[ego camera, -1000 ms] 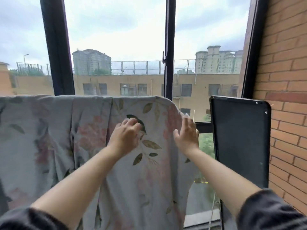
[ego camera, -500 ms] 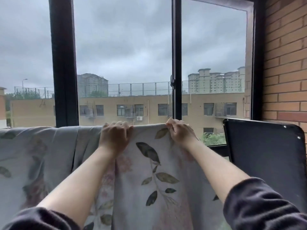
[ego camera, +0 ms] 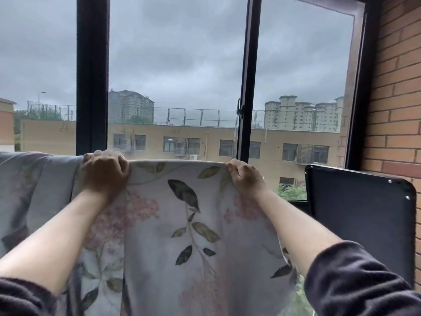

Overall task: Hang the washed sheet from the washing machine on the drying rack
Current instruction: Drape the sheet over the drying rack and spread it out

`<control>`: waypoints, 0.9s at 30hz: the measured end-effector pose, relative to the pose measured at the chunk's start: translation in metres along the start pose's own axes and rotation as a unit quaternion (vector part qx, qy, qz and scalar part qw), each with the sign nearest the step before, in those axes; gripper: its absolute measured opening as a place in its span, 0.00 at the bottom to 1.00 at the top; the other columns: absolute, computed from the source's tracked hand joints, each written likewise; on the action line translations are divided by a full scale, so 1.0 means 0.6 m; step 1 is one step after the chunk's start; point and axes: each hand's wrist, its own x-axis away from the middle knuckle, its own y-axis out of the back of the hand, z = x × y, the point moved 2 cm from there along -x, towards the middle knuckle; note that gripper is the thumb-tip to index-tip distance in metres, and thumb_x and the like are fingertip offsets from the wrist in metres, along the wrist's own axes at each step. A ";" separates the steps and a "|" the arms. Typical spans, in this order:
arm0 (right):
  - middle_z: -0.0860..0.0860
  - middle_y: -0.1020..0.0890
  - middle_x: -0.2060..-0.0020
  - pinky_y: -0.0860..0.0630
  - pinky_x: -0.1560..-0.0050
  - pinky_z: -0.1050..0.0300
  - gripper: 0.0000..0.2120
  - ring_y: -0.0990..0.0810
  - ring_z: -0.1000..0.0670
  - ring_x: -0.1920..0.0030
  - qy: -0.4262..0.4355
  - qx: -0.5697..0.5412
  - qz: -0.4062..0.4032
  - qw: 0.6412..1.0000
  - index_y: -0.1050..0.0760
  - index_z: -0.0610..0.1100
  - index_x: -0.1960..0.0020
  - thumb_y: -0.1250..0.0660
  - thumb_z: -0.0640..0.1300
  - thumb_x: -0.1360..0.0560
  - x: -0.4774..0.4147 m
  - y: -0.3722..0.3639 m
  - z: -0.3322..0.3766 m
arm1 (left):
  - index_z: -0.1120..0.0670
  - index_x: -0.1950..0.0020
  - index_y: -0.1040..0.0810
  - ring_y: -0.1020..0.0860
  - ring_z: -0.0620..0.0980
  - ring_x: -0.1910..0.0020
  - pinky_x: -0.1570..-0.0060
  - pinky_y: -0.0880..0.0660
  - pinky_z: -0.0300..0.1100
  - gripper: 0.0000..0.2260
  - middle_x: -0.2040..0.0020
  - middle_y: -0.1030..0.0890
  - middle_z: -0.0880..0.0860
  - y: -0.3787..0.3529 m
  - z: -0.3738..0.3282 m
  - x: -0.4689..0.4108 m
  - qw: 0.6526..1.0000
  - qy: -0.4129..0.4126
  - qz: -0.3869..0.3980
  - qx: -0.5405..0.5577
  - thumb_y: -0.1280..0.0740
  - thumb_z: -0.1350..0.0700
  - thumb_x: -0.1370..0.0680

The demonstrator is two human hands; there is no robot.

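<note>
Dark sleeves (ego camera: 355, 281) cover both arms nearest the camera. Both arms reach forward to the sheet (ego camera: 182, 229), a pale floral fabric hanging below and between the hands. The left hand (ego camera: 103, 174) grips the top fold with curled fingers. The right hand (ego camera: 247, 179) pinches the same fold at its right corner. The support under the fold is hidden. More sheet bunches left of the left hand. A black panel (ego camera: 360, 224) stands right of the right hand, beside a brick wall (ego camera: 398, 87). Beyond the hands is a window frame (ego camera: 91, 76), then buildings (ego camera: 182, 142).
</note>
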 end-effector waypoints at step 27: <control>0.41 0.17 0.69 0.22 0.60 0.52 0.15 0.18 0.43 0.67 -0.495 -0.611 0.051 0.616 0.24 0.40 0.60 0.45 0.46 0.22 0.242 0.001 -0.425 | 0.57 0.45 0.32 0.26 0.57 0.46 0.39 0.38 0.55 0.12 0.47 0.23 0.57 -0.021 -0.451 0.059 0.981 -0.123 0.134 0.061 0.42 0.51 0.24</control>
